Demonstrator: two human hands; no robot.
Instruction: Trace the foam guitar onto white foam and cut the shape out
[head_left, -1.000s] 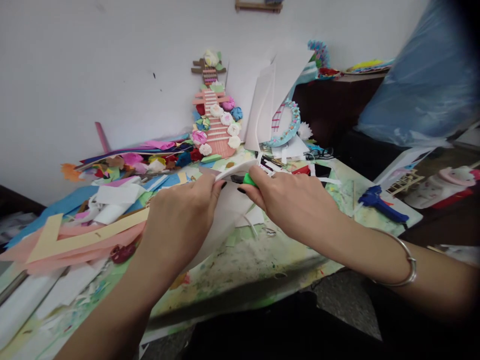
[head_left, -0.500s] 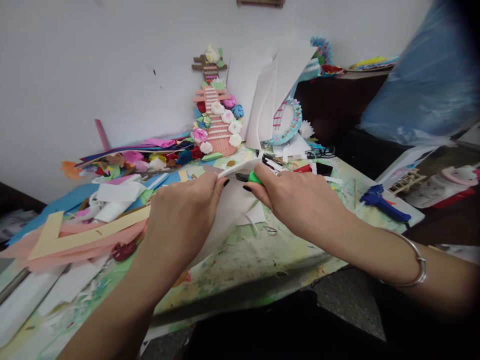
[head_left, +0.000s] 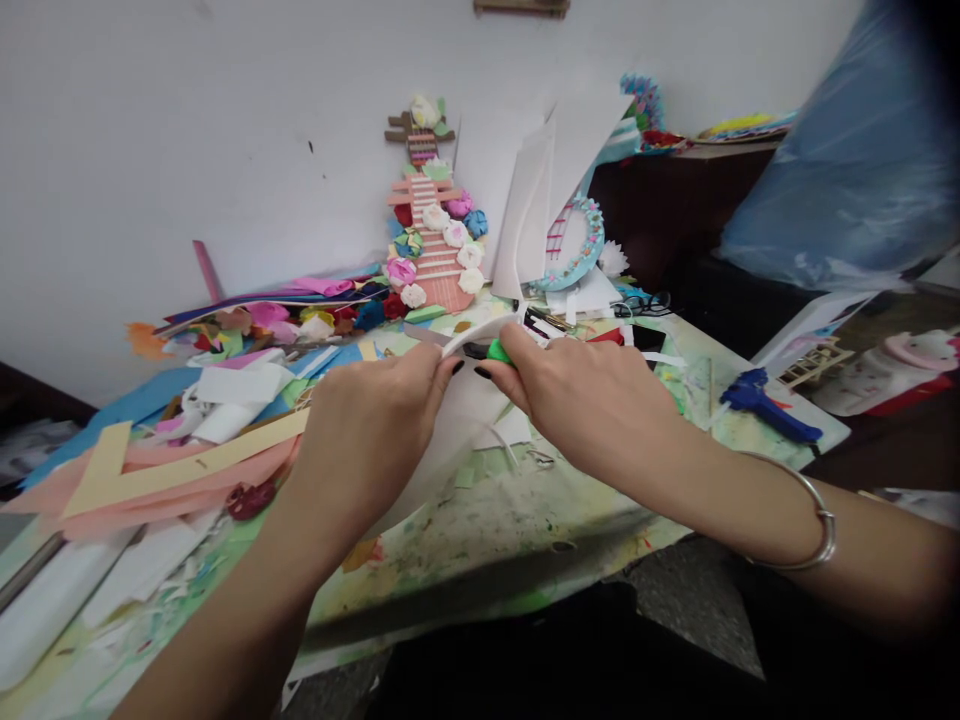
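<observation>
My left hand [head_left: 371,425] is closed, pinching a sheet of white paper [head_left: 457,420] that hangs down between both hands over the table. My right hand [head_left: 589,400] is wrapped round green-handled scissors [head_left: 491,351], whose blades meet the paper's upper edge beside my left fingertips. A curled white strip [head_left: 484,328] rises off the paper at the blades. A silver bangle [head_left: 814,520] sits on my right wrist.
A paint-stained table [head_left: 510,520] carries heaps of coloured paper [head_left: 172,470] at left, a paper-flower ornament [head_left: 431,235] against the wall, upright white sheets [head_left: 536,190], a ringed craft piece [head_left: 577,245], and a blue glue gun [head_left: 765,410] at right. A blue plastic bag [head_left: 840,170] hangs at upper right.
My right hand and the scissors have shifted slightly left along the paper edge, closer to my left fingertips. Little else has moved.
</observation>
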